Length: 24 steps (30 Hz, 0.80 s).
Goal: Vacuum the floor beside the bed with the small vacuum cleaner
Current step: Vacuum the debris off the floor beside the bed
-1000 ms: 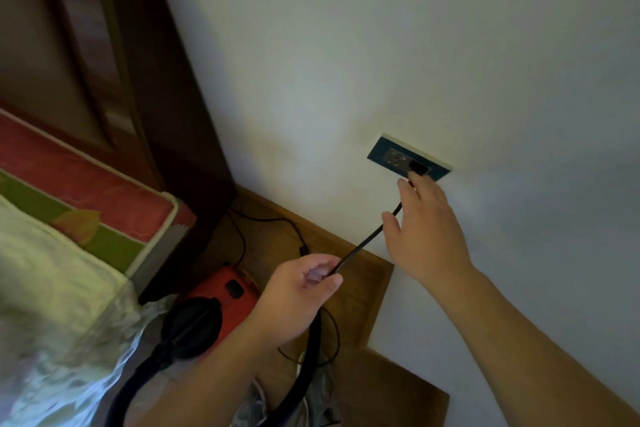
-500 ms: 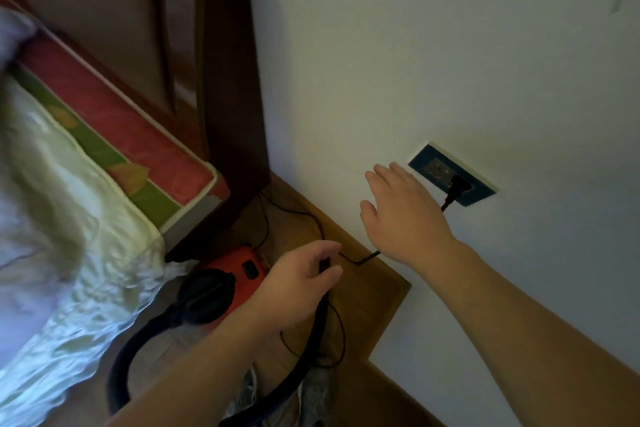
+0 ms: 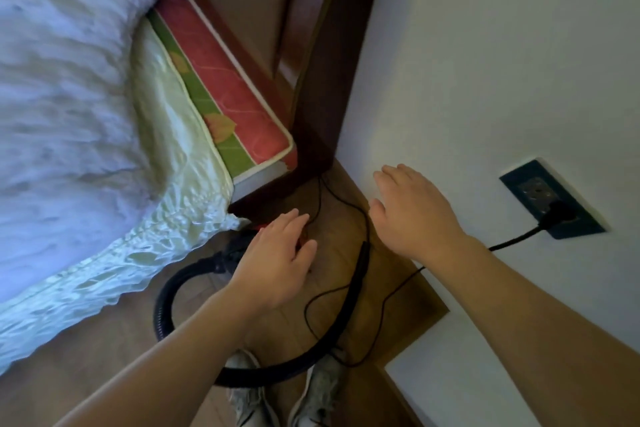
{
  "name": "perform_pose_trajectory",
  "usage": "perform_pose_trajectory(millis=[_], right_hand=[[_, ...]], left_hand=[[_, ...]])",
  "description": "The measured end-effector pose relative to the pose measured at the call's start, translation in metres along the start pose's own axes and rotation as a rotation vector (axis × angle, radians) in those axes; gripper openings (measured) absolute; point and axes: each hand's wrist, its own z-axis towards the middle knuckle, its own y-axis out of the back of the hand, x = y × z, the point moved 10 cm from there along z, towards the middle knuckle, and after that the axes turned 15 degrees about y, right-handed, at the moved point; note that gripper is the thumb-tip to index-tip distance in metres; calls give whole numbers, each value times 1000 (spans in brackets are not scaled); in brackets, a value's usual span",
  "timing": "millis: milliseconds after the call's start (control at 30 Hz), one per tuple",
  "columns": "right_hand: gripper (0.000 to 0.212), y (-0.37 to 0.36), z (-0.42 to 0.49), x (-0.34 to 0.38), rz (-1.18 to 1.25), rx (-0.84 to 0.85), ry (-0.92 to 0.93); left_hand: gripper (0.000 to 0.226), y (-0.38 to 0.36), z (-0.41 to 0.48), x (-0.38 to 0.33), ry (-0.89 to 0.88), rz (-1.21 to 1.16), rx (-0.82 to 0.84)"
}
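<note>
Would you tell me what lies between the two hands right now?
In the head view, bare wooden floor crossed by a thin black cord lies between left hand and right hand.

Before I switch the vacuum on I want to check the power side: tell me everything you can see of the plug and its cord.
The black plug sits pushed into the lower end of the dark wall socket plate, beside an unused outlet. Its thin black cord leaves toward the lower left along the white wall, passes behind the right hand's wrist, then lies in loose loops on the wooden floor, crossing the black vacuum hose. Neither hand holds it. Its far end is hidden.
</note>
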Motion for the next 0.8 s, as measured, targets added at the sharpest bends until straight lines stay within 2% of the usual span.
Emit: perform_pose_trajectory(millis=[567,800], right_hand=[[57,-77,69,147,-58,134,201],[59,-98,104,213,-125,187,306]], left_hand=[[61,43,-16,188,207,107,-145],[60,79,-28,274,337,62,-212]])
